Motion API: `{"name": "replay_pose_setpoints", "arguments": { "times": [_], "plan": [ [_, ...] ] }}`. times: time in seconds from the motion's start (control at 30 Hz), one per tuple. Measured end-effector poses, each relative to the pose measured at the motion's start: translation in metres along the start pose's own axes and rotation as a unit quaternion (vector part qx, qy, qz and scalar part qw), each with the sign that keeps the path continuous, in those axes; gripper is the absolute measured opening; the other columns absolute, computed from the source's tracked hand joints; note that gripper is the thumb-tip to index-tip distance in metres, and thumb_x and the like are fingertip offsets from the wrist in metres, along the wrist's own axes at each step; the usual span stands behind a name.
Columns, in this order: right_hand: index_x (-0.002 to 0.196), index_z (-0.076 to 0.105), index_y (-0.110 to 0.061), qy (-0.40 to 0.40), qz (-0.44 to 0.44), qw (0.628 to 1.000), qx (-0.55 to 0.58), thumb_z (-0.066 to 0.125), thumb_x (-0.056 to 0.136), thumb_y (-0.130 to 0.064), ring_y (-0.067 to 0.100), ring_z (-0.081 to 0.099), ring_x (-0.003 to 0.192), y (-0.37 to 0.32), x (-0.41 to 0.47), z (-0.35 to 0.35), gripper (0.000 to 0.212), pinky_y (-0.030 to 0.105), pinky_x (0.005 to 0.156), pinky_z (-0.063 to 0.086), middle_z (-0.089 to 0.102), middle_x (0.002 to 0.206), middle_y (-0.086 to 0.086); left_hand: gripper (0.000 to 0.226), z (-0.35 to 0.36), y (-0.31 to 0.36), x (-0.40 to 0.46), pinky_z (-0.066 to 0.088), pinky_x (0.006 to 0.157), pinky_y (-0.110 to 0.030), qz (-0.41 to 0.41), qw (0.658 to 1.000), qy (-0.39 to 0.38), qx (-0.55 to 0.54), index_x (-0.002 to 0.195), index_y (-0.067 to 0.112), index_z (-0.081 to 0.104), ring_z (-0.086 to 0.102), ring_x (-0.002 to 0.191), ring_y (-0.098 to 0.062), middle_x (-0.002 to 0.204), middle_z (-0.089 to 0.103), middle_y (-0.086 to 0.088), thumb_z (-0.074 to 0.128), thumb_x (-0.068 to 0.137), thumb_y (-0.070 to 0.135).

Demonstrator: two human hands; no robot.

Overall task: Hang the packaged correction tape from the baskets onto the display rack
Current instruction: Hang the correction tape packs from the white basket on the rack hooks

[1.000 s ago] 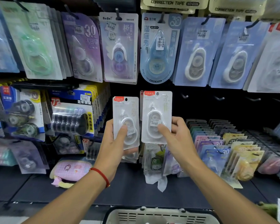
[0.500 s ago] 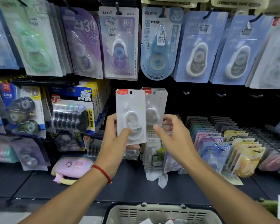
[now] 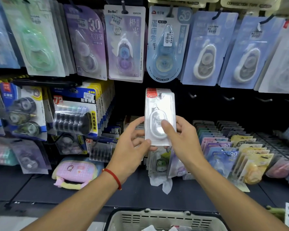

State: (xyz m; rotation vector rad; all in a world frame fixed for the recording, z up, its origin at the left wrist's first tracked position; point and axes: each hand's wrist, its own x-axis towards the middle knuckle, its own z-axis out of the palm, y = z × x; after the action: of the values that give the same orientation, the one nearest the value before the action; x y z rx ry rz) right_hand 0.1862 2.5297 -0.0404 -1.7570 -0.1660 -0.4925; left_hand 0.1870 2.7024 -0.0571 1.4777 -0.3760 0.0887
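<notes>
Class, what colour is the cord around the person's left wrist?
Red: the wrist cord shows clearly in the head view.

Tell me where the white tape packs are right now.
Head view, centre: the white tape packs are stacked between the left hand and right hand, below the blue pack.

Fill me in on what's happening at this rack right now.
A person is stocking a shop display of correction tape. Both hands hold one stack of white correction tape packs in front of the rack: the right hand grips its right side with the thumb on the front, and the left hand pinches the lower left corner. Bare hooks stick out just to the right. A basket sits below.
</notes>
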Motion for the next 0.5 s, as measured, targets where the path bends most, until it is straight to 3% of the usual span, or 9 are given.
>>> {"name": "replay_pose_setpoints", "arguments": {
  "times": [0.1, 0.2, 0.27, 0.37, 0.43, 0.5],
  "plan": [
    [0.124, 0.069, -0.025, 0.009, 0.001, 0.999, -0.031, 0.068, 0.101, -0.041, -0.002, 0.071, 0.084, 0.001, 0.002, -0.001, 0.028, 0.014, 0.067, 0.053, 0.077, 0.092, -0.018, 0.062, -0.002, -0.001, 0.002, 0.062, 0.078, -0.025, -0.004, 1.0, 0.008, 0.022, 0.134, 0.04, 0.055, 0.077, 0.09, -0.026, 0.111, 0.075, -0.004, 0.061, 0.098, -0.009],
    [0.159, 0.037, -0.024, 0.018, 0.022, 0.98, -0.196, 0.063, 0.099, -0.053, 0.009, 0.061, 0.121, 0.01, 0.002, -0.002, 0.072, 0.024, 0.091, 0.051, 0.062, 0.136, -0.01, 0.059, -0.008, 0.0, 0.001, 0.059, 0.092, -0.03, 0.036, 0.979, 0.011, 0.2, 0.131, 0.046, 0.058, 0.068, 0.108, -0.008, 0.125, 0.067, 0.009, 0.065, 0.094, 0.0],
    [0.166, 0.019, -0.021, 0.016, -0.061, 0.936, -0.346, 0.06, 0.101, -0.049, 0.016, 0.043, 0.138, 0.018, -0.006, -0.001, 0.082, 0.028, 0.099, 0.042, 0.037, 0.157, 0.001, 0.058, -0.02, 0.003, 0.001, 0.051, 0.106, -0.036, 0.114, 0.939, 0.064, 0.317, 0.137, 0.028, 0.062, 0.059, 0.122, -0.013, 0.13, 0.064, 0.006, 0.066, 0.088, -0.003],
    [0.163, 0.033, -0.019, -0.027, -0.232, 0.854, -0.465, 0.063, 0.102, -0.033, 0.028, 0.034, 0.151, 0.026, -0.008, 0.003, 0.069, 0.043, 0.116, 0.043, 0.027, 0.168, 0.008, 0.053, -0.05, 0.01, 0.007, 0.038, 0.114, -0.052, 0.22, 0.827, 0.192, 0.481, 0.125, 0.013, 0.071, 0.051, 0.129, -0.037, 0.132, 0.063, -0.01, 0.069, 0.073, 0.0],
    [0.163, 0.035, -0.021, -0.072, -0.226, 0.832, -0.501, 0.059, 0.105, -0.035, 0.029, 0.017, 0.161, 0.032, 0.002, 0.011, 0.064, 0.048, 0.128, 0.027, 0.013, 0.176, 0.007, 0.055, -0.064, 0.013, 0.009, 0.025, 0.119, -0.067, 0.166, 0.782, 0.244, 0.549, 0.125, 0.017, 0.07, 0.041, 0.14, -0.043, 0.144, 0.056, -0.014, 0.071, 0.071, 0.007],
    [0.166, 0.025, -0.025, -0.098, -0.168, 0.822, -0.536, 0.051, 0.108, -0.039, 0.026, -0.001, 0.164, 0.035, 0.017, 0.023, 0.065, 0.05, 0.131, 0.015, -0.007, 0.177, 0.003, 0.063, -0.071, 0.01, 0.009, 0.012, 0.12, -0.075, 0.082, 0.783, 0.225, 0.574, 0.134, 0.024, 0.065, 0.026, 0.152, -0.04, 0.157, 0.043, -0.011, 0.072, 0.073, 0.009]
  ]
}}
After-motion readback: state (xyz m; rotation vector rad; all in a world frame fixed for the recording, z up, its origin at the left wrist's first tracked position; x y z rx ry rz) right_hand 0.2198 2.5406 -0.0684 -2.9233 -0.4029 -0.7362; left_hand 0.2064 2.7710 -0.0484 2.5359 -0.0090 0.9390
